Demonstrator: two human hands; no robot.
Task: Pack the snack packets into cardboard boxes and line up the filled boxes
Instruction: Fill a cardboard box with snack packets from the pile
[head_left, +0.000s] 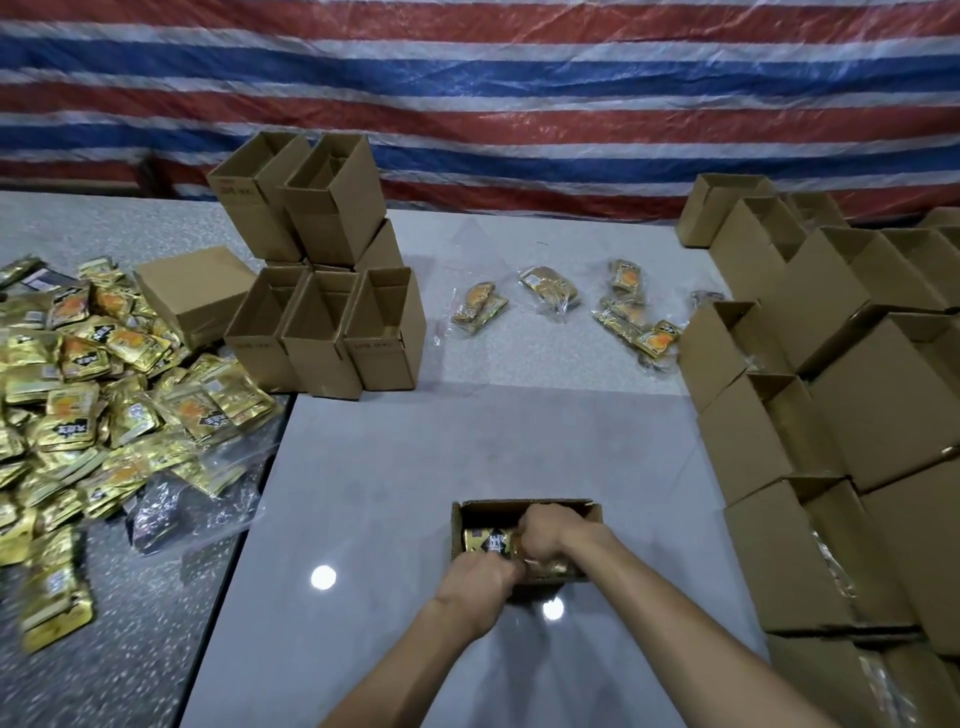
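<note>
Both hands meet in a small open brown cardboard box (524, 512) near the front of the glossy pale grey table (363, 493). The left hand (478, 587) curls its fingers onto the gold foil snack packets (493, 543) inside. The right hand (545, 535) sinks knuckles-up among them with its fingertips hidden, so I cannot tell its grip. Three empty boxes (324, 338) stand in front, with two stacked above. The loose packet heap (93, 374) and the right-hand box rows (831, 405) are cut off and uncountable.
</note>
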